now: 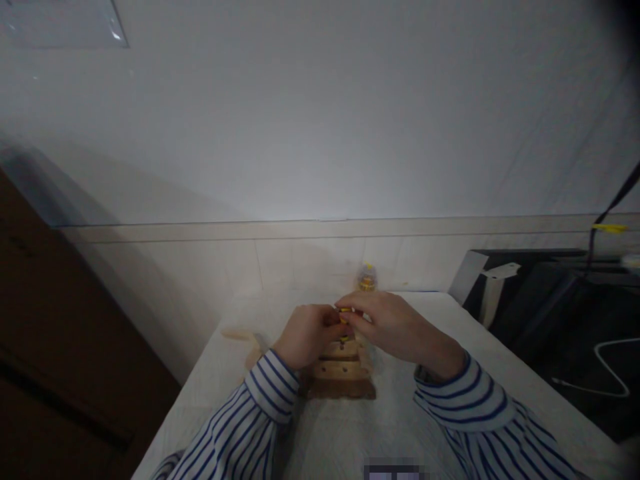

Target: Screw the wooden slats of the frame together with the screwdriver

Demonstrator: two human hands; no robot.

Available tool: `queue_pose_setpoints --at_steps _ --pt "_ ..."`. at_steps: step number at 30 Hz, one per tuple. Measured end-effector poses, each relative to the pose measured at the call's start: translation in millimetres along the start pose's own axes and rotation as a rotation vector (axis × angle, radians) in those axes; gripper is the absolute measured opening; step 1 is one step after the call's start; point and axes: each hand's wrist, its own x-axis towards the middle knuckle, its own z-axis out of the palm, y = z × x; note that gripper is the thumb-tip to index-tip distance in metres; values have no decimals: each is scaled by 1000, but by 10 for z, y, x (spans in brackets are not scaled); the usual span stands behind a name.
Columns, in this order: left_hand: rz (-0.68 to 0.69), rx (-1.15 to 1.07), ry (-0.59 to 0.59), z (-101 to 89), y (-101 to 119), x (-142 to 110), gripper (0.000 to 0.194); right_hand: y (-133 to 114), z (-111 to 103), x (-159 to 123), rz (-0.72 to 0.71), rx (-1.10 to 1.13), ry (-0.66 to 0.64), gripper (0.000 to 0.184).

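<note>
My left hand (306,335) and my right hand (391,324) meet above a stepped wooden stand (341,373) on a white table (340,433). Both hands have their fingers curled and pinched together around a small yellow piece (344,315) at the top of the stand. A dark peg runs down from that piece into the wood. Behind the hands stands a blurry stack of small yellow and orange pieces (367,279). Both arms wear blue and white striped sleeves.
A pale wooden stick (239,334) lies on the table left of my left hand. Right of the table are a dark surface (560,320) with a white cable (607,367) and a black cord. A brown door (55,347) stands at left, a white wall behind.
</note>
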Motion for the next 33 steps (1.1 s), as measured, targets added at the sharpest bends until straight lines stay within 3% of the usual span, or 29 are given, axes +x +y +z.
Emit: queue_pose_setpoints --at_steps 27,33 --pt "-29 10 -62 -24 84 -22 33 -35 -38 -22 56 -185 -3 21" --pt "46 -7 -67 -22 55 -15 30 -38 -36 -24 61 -198 7 21"
